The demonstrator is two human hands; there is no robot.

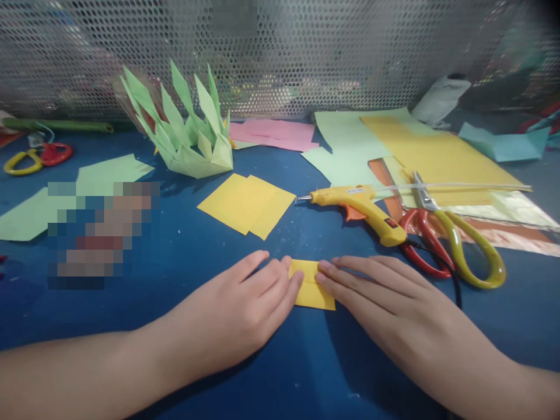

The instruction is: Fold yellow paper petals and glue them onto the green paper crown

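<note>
A small folded piece of yellow paper [314, 294] lies on the blue table between my two hands. My left hand [258, 297] grips its left side, with thumb and fingertips at the edge. From the other side, my right hand [389, 297] has its thumb and fingers closed together on the paper's right edge. A crease or fold edge runs across the sheet between my fingertips. Just beyond my hands, two overlapping yellow paper squares [245, 204] lie flat. Right of them rests a yellow hot glue gun [359, 201] on its side, nozzle pointing left.
Scissors [455, 245] with red and yellow handles lie at right by stacked coloured sheets [420, 146]. A folded green paper lotus [188, 140] stands at back left, near green paper pieces [109, 172]. A perforated metal panel [280, 58] borders the back. A pixelated patch covers part of the left.
</note>
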